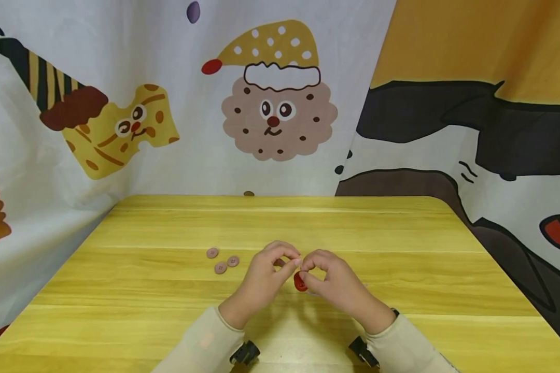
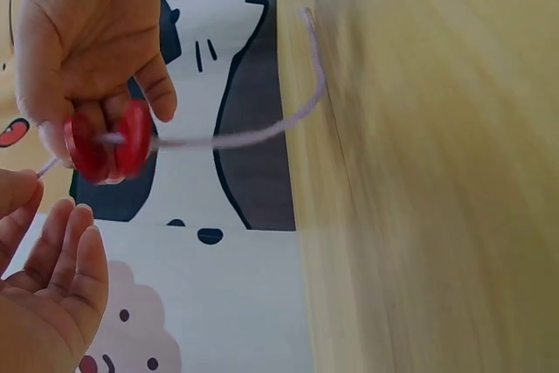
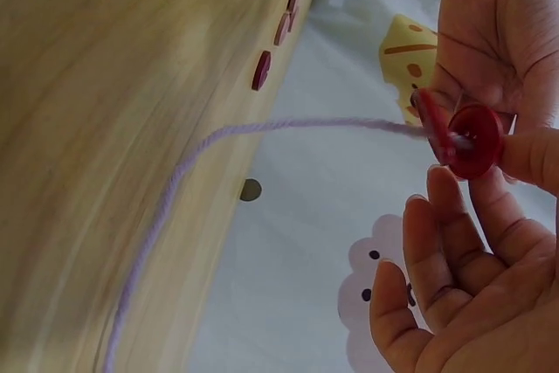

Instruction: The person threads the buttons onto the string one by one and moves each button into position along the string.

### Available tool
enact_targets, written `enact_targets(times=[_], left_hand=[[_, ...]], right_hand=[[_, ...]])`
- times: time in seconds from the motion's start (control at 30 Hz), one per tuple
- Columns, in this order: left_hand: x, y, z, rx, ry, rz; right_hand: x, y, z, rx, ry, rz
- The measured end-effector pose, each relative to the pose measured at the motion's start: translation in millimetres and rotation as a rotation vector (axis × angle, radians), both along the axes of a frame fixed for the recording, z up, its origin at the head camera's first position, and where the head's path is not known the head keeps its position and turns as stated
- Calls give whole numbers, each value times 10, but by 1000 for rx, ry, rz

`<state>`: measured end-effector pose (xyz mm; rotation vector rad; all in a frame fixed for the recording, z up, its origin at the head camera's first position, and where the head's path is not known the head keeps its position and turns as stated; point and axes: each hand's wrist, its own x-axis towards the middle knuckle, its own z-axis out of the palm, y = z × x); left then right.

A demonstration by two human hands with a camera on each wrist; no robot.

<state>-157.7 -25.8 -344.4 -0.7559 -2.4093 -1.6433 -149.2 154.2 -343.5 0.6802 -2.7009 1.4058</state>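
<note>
Two red buttons (image 2: 133, 139) are threaded on a lilac yarn (image 3: 341, 121), a little apart from each other. In the head view, a red button (image 1: 301, 281) shows below the fingertips. My right hand (image 1: 340, 285) pinches one red button (image 3: 477, 141) between thumb and finger, its other fingers spread loosely. Close beside it, my left hand (image 1: 266, 272) pinches the thin yarn end (image 2: 47, 167) coming out of the buttons. The yarn's long tail (image 2: 253, 137) hangs down to the table.
Three pinkish-brown four-hole buttons, one being the nearest button (image 1: 233, 261), lie on the wooden table (image 1: 144, 311) left of the hands. A dark red button (image 3: 262, 70) lies there too. A printed curtain (image 1: 177, 62) hangs behind the table.
</note>
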Motion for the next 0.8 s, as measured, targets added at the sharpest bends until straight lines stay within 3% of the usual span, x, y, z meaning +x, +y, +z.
enact_targets(times=[0.8], left_hand=[[15, 2, -26, 6, -36, 4]], right_hand=[[26, -26, 23, 20, 6, -55]])
